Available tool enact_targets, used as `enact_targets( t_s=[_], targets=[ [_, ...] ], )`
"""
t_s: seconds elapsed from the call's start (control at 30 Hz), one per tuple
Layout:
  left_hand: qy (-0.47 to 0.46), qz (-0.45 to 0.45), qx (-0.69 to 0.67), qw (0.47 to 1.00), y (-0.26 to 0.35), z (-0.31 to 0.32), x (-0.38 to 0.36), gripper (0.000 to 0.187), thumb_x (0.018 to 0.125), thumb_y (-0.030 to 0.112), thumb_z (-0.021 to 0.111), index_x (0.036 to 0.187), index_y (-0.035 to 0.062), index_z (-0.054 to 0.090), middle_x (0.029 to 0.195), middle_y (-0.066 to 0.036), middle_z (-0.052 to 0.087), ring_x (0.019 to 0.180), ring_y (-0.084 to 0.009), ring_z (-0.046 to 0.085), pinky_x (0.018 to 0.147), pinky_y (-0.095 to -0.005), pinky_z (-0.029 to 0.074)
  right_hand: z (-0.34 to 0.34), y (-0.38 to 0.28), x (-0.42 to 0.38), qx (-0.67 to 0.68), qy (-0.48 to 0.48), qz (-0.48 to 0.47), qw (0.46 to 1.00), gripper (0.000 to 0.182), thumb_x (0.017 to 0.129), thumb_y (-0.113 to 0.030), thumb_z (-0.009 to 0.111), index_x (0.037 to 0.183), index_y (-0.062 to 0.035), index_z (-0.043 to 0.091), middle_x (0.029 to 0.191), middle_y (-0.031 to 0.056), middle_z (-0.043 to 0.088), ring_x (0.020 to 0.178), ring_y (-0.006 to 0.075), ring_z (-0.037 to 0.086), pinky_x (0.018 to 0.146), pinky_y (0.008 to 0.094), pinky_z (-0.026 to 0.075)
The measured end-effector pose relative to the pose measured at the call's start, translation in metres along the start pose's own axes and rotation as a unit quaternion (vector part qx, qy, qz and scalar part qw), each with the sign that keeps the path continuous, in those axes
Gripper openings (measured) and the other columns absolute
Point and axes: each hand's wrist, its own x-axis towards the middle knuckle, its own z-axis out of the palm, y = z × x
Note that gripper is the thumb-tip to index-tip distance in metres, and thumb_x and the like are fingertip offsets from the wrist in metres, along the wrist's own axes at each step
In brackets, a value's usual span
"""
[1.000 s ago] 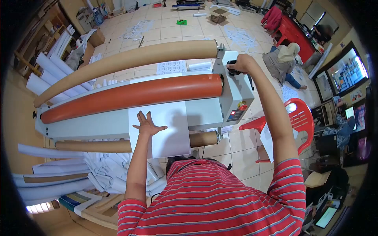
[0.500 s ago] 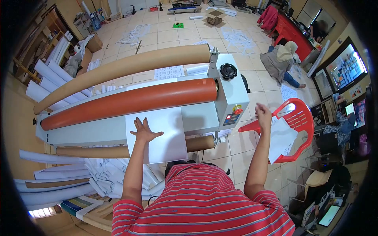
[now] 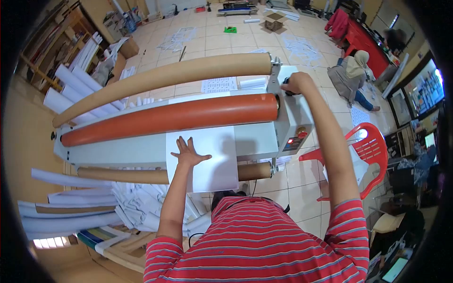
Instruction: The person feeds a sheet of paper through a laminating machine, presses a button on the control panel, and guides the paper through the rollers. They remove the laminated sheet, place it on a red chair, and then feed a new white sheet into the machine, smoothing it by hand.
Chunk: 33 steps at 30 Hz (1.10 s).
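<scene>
My left hand point(image 3: 189, 154) lies flat with spread fingers on a white sheet point(image 3: 217, 165), which rests on the bed of a laminating machine point(image 3: 255, 141) and hangs over its front edge. An orange-red roller point(image 3: 174, 115) runs across the machine just beyond the sheet. Above it is a long brown cardboard-coloured roll point(image 3: 179, 75). At the machine's right end my right hand point(image 3: 297, 84) is closed round the black knob point(image 3: 287, 89), which it mostly hides. Below that hand is a red button point(image 3: 301, 132) on the control panel.
A red plastic chair point(image 3: 377, 151) holding paper stands at the right. A person point(image 3: 349, 78) sits on the floor beyond it. Paper rolls and scraps point(image 3: 137, 203) lie at the lower left. A lower brown roll point(image 3: 127, 175) runs along the machine's front.
My right hand has moved from above the chair up and forward onto the black knob. My left hand stays spread on the sheet. The whole view has shifted slightly.
</scene>
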Motion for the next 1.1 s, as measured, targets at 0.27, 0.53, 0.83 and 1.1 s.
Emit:
enact_targets(
  t_s=[0.27, 0.53, 0.83, 1.1],
  targets=[
    [-0.004, 0.007, 0.008, 1.0, -0.003, 0.003, 0.006, 0.136, 0.053, 0.079, 0.07, 0.153, 0.0089, 0.011, 0.157, -0.025, -0.007, 0.147, -0.0372, -0.01, 0.104, -0.0748, 0.011, -0.035, 0.013, -0.025, 0.385, -0.248, -0.312, 0.833, 0.024, 0.086, -0.024, 0.066, 0.102, -0.0062, 0.069, 0.087, 0.0092, 0.07, 0.094, 0.0195, 0.064, 0.084, 0.0331, 0.049],
    [-0.007, 0.008, 0.013, 1.0, -0.002, 0.002, 0.007, 0.138, 0.052, 0.079, 0.071, 0.153, 0.0085, 0.01, 0.157, -0.026, -0.006, 0.146, -0.0387, -0.009, 0.104, -0.0749, 0.011, -0.009, 0.042, 0.026, 0.147, 0.024, -0.148, 0.978, 0.063, 0.095, -0.06, 0.038, 0.102, -0.0077, 0.074, 0.101, 0.0173, 0.071, 0.1, 0.0306, 0.064, 0.093, 0.0376, 0.047],
    [-0.012, 0.007, 0.018, 1.0, -0.003, 0.003, 0.005, 0.137, 0.052, 0.081, 0.068, 0.154, 0.0099, 0.01, 0.157, -0.026, -0.006, 0.146, -0.0385, -0.01, 0.104, -0.0755, 0.011, 0.001, 0.089, 0.041, 0.121, 0.045, -0.156, 0.979, 0.063, 0.095, -0.058, 0.039, 0.123, -0.0066, 0.063, 0.12, 0.0195, 0.063, 0.117, 0.0353, 0.056, 0.103, 0.041, 0.04],
    [-0.006, 0.01, 0.012, 1.0, -0.002, 0.003, 0.005, 0.137, 0.052, 0.081, 0.068, 0.153, 0.0091, 0.011, 0.157, -0.026, -0.005, 0.146, -0.0385, -0.01, 0.104, -0.0748, 0.01, -0.007, 0.045, 0.006, 0.021, 0.029, -0.307, 0.951, 0.071, 0.062, -0.025, 0.085, 0.126, -0.0048, 0.06, 0.116, 0.0185, 0.065, 0.104, 0.0334, 0.064, 0.093, 0.0383, 0.05]
  ],
)
